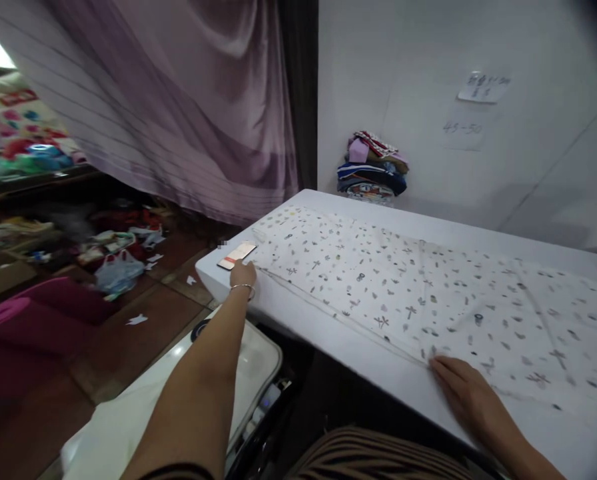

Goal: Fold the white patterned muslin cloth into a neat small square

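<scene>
The left hand [242, 273] reaches the corner of the white cloth with little dark prints [403, 280], just beside a flat white-and-red phone [236, 255]. I cannot tell how its fingers sit. The right hand [466, 390] lies flat and open on the cloth, which is spread over the long white table [338, 340].

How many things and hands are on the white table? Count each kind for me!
Patterned cloth: 1
Phone: 1
Pile of folded clothes: 1
Hands: 2, the left hand at the phone and the right hand flat on the cloth's near edge
Total on the table: 5
</scene>
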Demonstrator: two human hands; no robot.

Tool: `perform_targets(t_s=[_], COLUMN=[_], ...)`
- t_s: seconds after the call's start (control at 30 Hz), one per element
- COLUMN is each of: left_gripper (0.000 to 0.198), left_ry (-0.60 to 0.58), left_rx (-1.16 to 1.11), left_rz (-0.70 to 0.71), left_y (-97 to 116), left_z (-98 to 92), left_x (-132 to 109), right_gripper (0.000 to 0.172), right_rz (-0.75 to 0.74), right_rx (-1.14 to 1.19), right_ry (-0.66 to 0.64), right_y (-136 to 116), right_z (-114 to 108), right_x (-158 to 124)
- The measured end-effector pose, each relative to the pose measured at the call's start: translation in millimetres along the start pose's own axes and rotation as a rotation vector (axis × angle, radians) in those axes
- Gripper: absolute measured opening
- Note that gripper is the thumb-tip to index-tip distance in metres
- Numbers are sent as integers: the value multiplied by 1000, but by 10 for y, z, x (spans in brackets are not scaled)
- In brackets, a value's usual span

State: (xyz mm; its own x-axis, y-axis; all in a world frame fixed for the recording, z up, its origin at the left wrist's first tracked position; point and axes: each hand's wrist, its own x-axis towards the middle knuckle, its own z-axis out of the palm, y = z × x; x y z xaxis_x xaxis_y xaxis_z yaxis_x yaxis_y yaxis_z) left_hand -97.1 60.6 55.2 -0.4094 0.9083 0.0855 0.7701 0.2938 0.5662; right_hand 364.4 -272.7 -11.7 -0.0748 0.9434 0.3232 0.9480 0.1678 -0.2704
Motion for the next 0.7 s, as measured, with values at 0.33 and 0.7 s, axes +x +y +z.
perform_targets(t_s=[0.33,0.7], left_gripper=[22,19], left_ry=[-296,-333], left_rx=[381,524], left_rz=[948,1221], left_y=[212,348], left_z=[267,440], left_x=[-735,-691], right_gripper=[37,34], right_rz=[-119,-130], right_rx=[12,-50], right_ry=[-102,-213], right_y=[-268,-568], right_z=[127,164], right_x=[601,942])
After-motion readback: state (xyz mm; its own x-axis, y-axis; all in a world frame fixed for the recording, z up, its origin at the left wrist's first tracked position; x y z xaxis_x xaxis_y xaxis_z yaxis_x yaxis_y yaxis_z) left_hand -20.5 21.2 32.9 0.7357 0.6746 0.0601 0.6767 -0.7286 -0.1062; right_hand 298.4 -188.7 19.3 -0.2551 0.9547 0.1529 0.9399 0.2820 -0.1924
